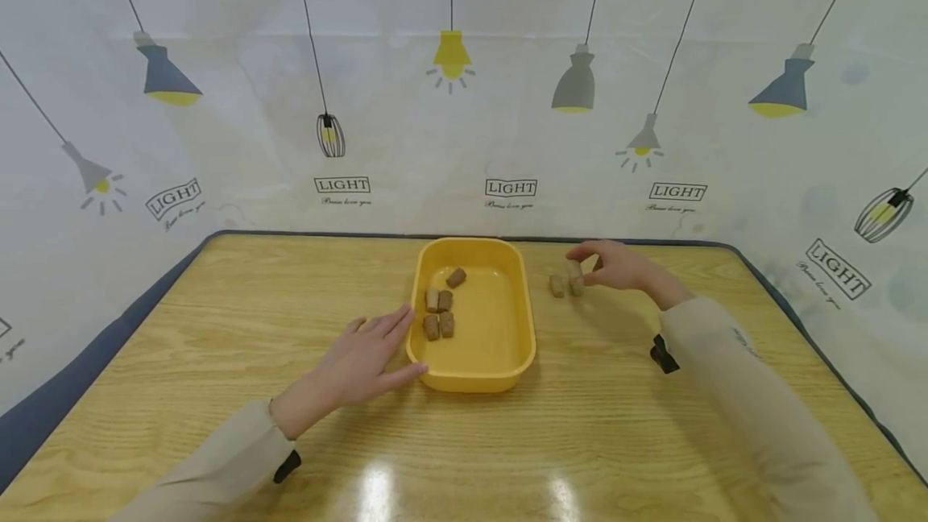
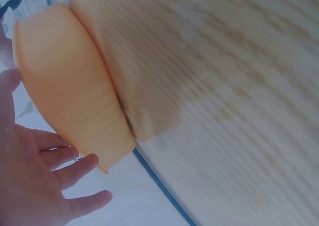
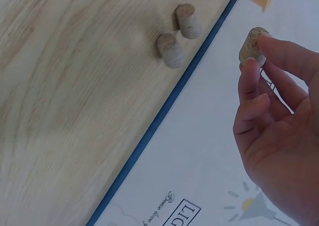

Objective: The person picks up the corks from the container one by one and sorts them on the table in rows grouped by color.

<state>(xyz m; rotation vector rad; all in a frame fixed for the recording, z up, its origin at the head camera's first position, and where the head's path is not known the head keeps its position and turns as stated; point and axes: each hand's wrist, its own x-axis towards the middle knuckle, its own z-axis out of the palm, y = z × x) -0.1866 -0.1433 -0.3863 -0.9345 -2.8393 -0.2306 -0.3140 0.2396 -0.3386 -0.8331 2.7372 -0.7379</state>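
Note:
My right hand (image 1: 618,266) pinches a light brown cork (image 3: 253,47) between thumb and fingertips, raised above the table to the right of the tray. Two more corks stand below it on the wood, one cork (image 3: 170,50) just beside the other cork (image 3: 188,21). On the left, my left hand (image 1: 361,364) touches the rim of a yellow plastic tray (image 1: 524,312) with fingers stretched out. Inside, along the tray's left side, lie several corks, among them a darker cork (image 1: 456,277) set apart toward the back.
The wooden table (image 1: 290,288) has a dark blue edge (image 1: 326,234) at the back. Behind it hangs a pale backdrop (image 1: 406,143) printed with lamps. Both forearms reach in from the front in beige sleeves, the left sleeve (image 1: 225,457) and the right sleeve (image 1: 754,401).

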